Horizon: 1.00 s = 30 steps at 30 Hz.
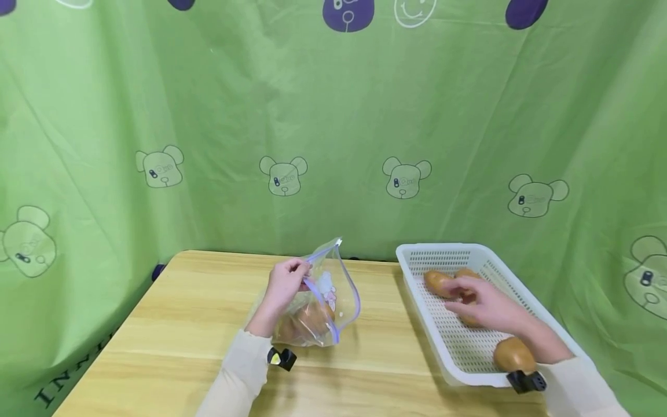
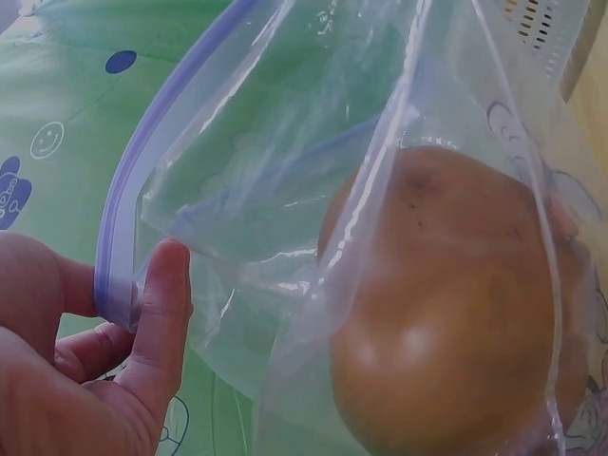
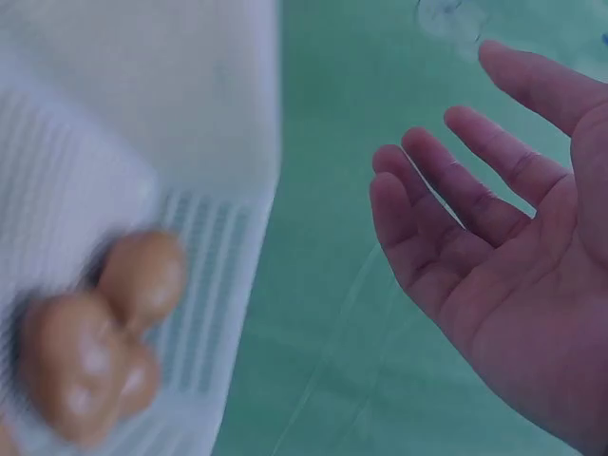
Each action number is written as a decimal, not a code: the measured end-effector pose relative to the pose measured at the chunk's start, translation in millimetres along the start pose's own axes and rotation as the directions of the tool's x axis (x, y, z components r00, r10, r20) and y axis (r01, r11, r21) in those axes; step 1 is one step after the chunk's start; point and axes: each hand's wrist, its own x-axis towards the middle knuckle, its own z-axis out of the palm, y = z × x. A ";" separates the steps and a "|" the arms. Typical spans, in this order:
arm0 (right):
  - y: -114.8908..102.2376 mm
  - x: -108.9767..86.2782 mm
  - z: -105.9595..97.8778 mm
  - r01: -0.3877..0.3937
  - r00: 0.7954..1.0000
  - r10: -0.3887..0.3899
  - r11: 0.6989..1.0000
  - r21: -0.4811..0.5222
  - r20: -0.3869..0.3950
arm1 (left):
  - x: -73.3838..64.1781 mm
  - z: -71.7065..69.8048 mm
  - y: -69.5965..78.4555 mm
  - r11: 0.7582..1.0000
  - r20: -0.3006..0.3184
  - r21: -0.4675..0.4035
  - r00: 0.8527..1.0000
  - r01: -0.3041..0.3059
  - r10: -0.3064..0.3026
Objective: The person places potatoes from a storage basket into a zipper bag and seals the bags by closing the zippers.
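Observation:
My left hand [image 1: 286,282] pinches the purple zip edge of a clear zip-lock bag [image 1: 328,284] between thumb and fingers. The bag's mouth gapes to the right. Inside it lie smooth brown potatoes [image 1: 314,318], one of them large in the left wrist view [image 2: 456,313]. Over the white plastic basket [image 1: 479,379] hovers my right hand [image 1: 484,301], its fingers loosely bent and, in the right wrist view, the palm [image 3: 522,313] holding nothing. Beneath and beside that hand are several potatoes [image 1: 436,282]; another potato [image 1: 513,354] sits at the basket's near end.
A wooden table [image 1: 198,324] carries the bag on its middle and the slotted basket on its right side. Behind the table hangs a green curtain [image 1: 333,127] printed with bear heads. Each wrist wears a small black camera [image 1: 281,359].

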 end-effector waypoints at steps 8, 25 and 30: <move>36.2 -42.8 -16.0 -0.111 0.994 0.110 0.992 -0.061 -0.027 | -0.7 1.3 0.5 1.000 0.003 0.020 1.000 0.002 -0.002; 110.5 -90.8 -29.0 -0.220 0.965 0.227 0.973 -0.067 0.132 | -2.7 -0.4 -1.4 1.000 -0.003 0.022 1.000 -0.006 0.006; 115.3 -93.1 -27.1 -0.252 0.945 0.254 0.967 -0.036 0.206 | -2.5 -1.5 -1.5 1.000 -0.004 0.030 1.000 -0.007 0.007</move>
